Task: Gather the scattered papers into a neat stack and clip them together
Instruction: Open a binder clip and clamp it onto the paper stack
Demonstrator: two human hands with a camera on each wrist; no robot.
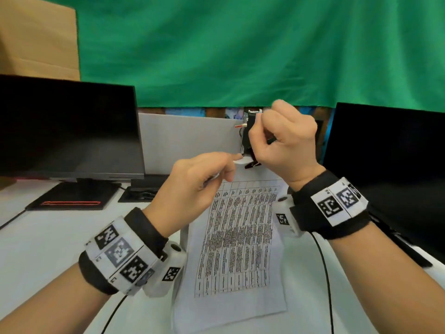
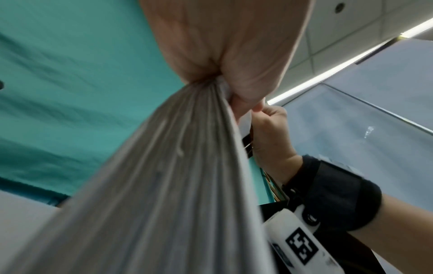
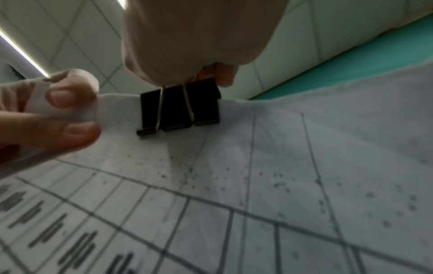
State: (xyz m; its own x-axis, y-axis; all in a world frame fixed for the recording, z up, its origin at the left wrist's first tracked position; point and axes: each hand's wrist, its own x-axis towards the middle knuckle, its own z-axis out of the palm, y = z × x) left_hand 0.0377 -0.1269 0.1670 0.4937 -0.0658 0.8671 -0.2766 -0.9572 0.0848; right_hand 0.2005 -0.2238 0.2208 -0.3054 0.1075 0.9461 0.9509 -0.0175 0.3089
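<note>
A stack of printed papers with a table of text is held up off the white desk, its far edge raised. My left hand pinches the top edge of the stack beside the clip; its fingers curl over the paper edge. A black binder clip sits over the top edge of the papers, its wire handles running up into my right hand. My right hand grips the clip by those handles.
A dark monitor stands at the left and another at the right, close to my right wrist. A grey divider panel runs behind the hands. A black pad lies under the left monitor. Cables trail over the desk.
</note>
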